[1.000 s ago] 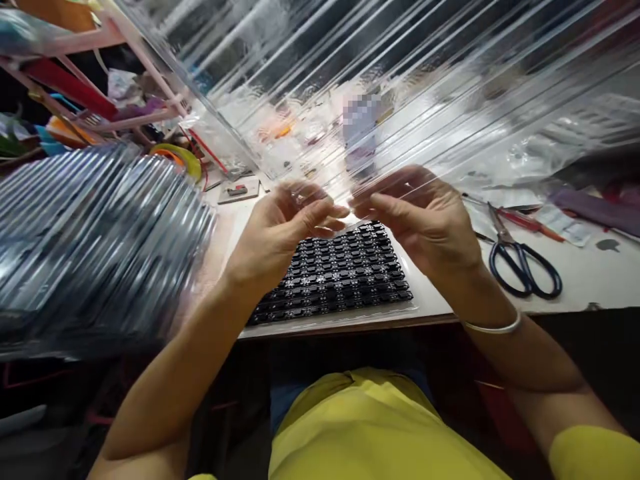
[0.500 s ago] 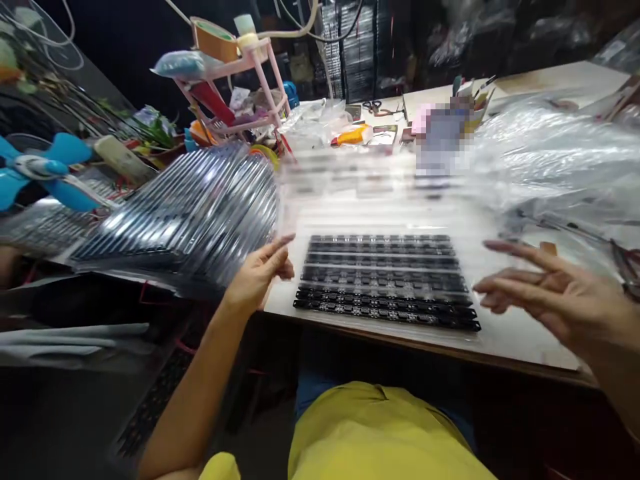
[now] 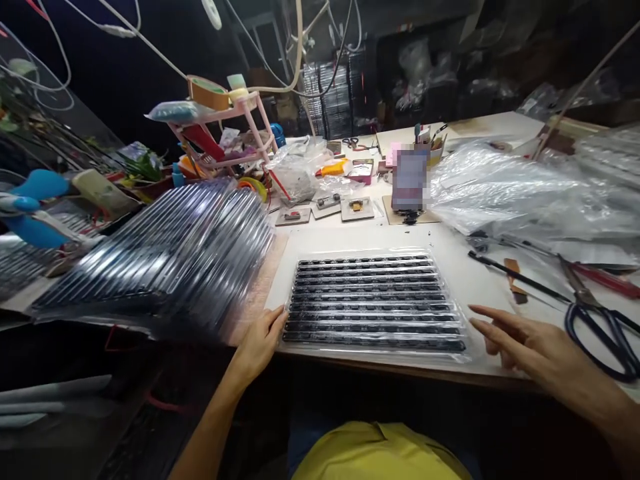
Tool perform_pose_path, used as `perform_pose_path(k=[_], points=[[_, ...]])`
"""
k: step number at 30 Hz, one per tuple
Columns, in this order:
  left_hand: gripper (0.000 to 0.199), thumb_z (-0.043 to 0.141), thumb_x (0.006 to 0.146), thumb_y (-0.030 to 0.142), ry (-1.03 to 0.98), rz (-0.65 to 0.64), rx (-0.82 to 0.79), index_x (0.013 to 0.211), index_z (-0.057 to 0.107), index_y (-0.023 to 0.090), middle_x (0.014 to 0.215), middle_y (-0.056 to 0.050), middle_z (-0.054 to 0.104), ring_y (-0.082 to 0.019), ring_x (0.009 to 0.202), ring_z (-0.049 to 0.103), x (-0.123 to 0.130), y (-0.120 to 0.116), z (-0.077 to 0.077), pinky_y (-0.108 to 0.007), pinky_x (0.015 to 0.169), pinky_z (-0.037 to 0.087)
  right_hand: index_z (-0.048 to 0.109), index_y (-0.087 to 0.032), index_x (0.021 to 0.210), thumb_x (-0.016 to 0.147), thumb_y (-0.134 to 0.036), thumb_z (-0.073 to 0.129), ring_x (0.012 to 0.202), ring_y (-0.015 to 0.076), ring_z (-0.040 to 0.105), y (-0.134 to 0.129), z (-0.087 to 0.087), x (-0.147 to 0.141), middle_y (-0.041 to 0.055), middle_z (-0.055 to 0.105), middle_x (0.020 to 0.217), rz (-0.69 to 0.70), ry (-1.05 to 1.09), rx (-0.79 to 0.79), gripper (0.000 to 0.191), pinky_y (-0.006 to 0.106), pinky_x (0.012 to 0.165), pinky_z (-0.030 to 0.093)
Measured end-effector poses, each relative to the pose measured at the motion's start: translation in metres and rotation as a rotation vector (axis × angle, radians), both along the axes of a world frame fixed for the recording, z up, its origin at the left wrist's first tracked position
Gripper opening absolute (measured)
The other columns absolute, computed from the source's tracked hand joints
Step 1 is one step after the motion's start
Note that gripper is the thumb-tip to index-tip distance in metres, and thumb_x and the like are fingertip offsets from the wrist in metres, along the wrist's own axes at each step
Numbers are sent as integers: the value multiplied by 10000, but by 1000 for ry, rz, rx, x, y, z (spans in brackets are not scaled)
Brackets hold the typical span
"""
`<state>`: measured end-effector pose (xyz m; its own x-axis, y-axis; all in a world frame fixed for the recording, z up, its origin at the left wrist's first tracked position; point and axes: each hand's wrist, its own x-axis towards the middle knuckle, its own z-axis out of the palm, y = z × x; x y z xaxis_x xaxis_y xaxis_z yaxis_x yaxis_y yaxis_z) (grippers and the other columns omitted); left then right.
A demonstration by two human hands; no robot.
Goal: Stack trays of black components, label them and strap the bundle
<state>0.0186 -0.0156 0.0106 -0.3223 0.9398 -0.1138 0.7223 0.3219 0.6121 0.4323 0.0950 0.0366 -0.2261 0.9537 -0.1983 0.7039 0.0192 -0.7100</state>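
Note:
A clear plastic tray (image 3: 373,303) with rows of black strips lies flat on the white table near its front edge. My left hand (image 3: 260,343) is at the tray's left edge, thumb and forefinger pinched together on the clear rim. Just off the tray's right side, my right hand (image 3: 530,347) holds nothing, its fingers apart and pointing toward the tray. Left of the tray, a large slanted stack of clear ridged trays (image 3: 165,247) rises beside my left hand.
Dark-handled scissors (image 3: 595,320) lie at the right, behind my right hand. Clear plastic bags (image 3: 525,180) cover the back right. Small square pieces (image 3: 357,209), a pink rack (image 3: 250,127) and a blue fan (image 3: 35,210) stand farther back and left.
The blurred clear sheet above the strips has come down over them. Both hands are lower in the picture, and the view has shifted, showing more of the table behind.

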Motion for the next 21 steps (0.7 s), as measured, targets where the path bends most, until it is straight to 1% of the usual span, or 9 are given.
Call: perform_pose_path(k=[2, 3, 4, 6, 7, 9, 12, 16, 21], points=[[540, 348, 900, 453, 142, 42, 42, 1197, 595, 76, 1172, -165, 629, -281, 1122, 568, 0, 10, 4, -417, 982, 421, 635, -143, 1144, 797, -712, 407, 625, 251, 648, 9, 2, -7, 79, 685, 720, -21, -110, 247, 704, 405, 594, 533], [561, 335, 906, 457, 220, 43, 78, 1234, 563, 63, 1209, -178, 604, -283, 1149, 549, 2, 18, 6, -420, 994, 412, 610, -144, 1186, 830, -694, 368, 772, 282, 666, 14, 3, -15, 112, 706, 864, 14, -153, 373, 699, 437, 687, 534], [578, 322, 914, 465, 293, 15, 114, 1276, 524, 64, 1265, -183, 565, -283, 1194, 513, 5, 26, 7, -424, 1013, 394, 565, -144, 1249, 859, -672, 333, 948, 306, 640, 18, 3, -26, 140, 682, 1046, 92, -189, 485, 696, 469, 796, 511], [604, 304, 921, 501, 413, -119, 147, 1355, 442, 103, 1405, -163, 445, -286, 1316, 376, 16, 46, 7, -452, 1062, 332, 403, -165, 1396, 891, -639, 298, 1263, 320, 436, 27, -1, -53, 146, 475, 1382, 369, -262, 612, 700, 525, 996, 378], [622, 304, 917, 525, 460, -195, 133, 1385, 401, 127, 1464, -145, 370, -289, 1368, 286, 22, 54, 5, -477, 1083, 290, 339, -175, 1431, 888, -643, 304, 1345, 325, 313, 30, -5, -67, 137, 352, 1469, 495, -313, 629, 718, 556, 1055, 286], [677, 295, 903, 573, 531, -304, 50, 1437, 306, 157, 1527, -119, 231, -295, 1413, 149, 33, 67, -3, -529, 1102, 215, 280, -190, 1456, 874, -661, 313, 1399, 332, 158, 36, -14, -88, 123, 214, 1524, 668, -404, 573, 749, 585, 1089, 179], [726, 241, 898, 605, 565, -370, -57, 1472, 187, 164, 1547, -109, 117, -279, 1420, 109, 42, 73, -15, -546, 1114, 145, 267, -188, 1460, 852, -706, 281, 1406, 345, 82, 42, -23, -104, 123, 142, 1535, 770, -455, 447, 799, 601, 1088, 147], [731, 224, 900, 606, 584, -368, -63, 1474, 165, 158, 1549, -108, 89, -267, 1423, 92, 42, 72, -21, -540, 1120, 125, 212, -197, 1476, 862, -700, 248, 1411, 319, 78, 52, -23, -110, 116, 114, 1541, 715, -434, 446, 794, 575, 1101, 142], [731, 251, 906, 586, 514, -397, -136, 1478, 131, 147, 1552, -103, 20, -262, 1426, 11, 34, 75, -8, -528, 1125, 80, 261, -182, 1463, 880, -676, 222, 1415, 296, 81, 62, -32, -115, 103, 118, 1541, 682, -478, 483, 765, 530, 1119, 136]])
